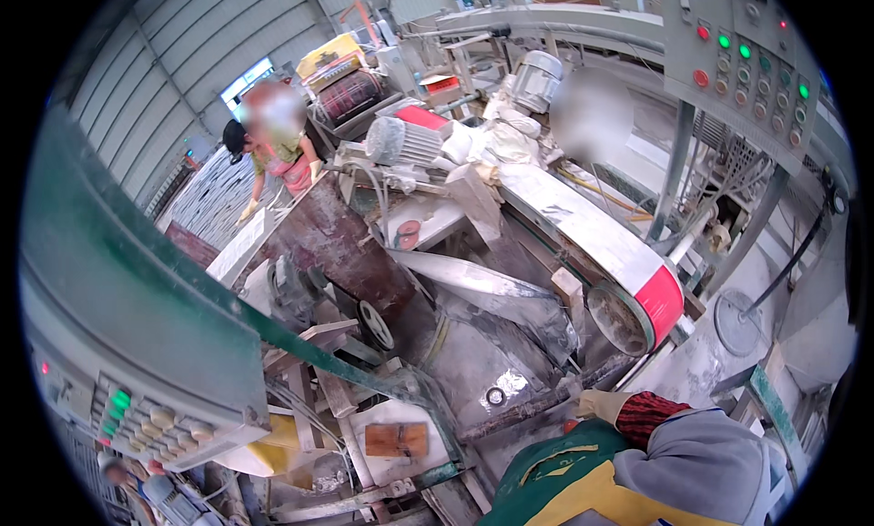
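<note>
My right hand [601, 405], in a pale glove, comes in from the lower right, its wrist inside a red and black cuff [648, 417] and a grey sleeve. It is close to the right end of a dark, dirty bar [519, 411] along the edge of a wet grey metal plate [473, 362]. The fingers are small and partly hidden, so whether they grip anything does not show. A little orange-red spot lies just below the hand. My left hand is out of view. My green and yellow apron [555, 471] fills the bottom.
A belt machine with a white and red cover [592, 226] stands ahead, motors [405, 142] beyond it. Control panels with lit buttons flank me, left [155, 417] and right [742, 71]. A brick-coloured block [396, 440] lies at lower left. Another person [291, 162] works behind a brown panel.
</note>
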`<state>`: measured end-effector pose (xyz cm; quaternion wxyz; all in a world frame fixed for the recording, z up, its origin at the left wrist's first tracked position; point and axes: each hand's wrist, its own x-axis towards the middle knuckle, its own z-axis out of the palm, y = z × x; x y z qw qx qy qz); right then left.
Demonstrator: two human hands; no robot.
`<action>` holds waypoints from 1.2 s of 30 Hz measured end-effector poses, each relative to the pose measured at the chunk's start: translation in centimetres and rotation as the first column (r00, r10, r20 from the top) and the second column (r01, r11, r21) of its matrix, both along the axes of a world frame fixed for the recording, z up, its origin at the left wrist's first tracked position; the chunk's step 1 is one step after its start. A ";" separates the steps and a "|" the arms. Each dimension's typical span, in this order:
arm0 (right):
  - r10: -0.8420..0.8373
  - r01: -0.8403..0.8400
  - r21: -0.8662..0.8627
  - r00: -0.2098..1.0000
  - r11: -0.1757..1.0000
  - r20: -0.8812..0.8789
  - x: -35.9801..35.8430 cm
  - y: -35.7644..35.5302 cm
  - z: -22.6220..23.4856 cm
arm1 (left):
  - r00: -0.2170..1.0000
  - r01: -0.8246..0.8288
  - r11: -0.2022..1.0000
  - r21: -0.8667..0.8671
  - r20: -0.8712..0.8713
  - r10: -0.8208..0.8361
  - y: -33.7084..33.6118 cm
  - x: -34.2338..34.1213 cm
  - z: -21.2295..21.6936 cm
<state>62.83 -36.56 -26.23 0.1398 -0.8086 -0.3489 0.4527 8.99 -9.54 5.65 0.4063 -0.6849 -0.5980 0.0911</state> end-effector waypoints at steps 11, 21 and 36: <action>-0.167 0.210 0.244 0.968 0.947 -0.185 -0.6 3.2 10.4 | -0.099 0.117 0.993 -0.002 0.995 0.013 -0.4 4.0 -3.0; -0.042 0.687 0.260 0.389 0.679 -0.920 -5.5 12.0 28.6 | 0.066 0.941 0.336 0.036 0.955 -0.288 -2.6 32.1 0.9; -0.673 0.657 0.596 0.178 -0.462 -0.718 10.9 -6.6 25.5 | 0.307 0.951 0.010 -0.309 0.947 0.093 -1.0 35.9 -3.6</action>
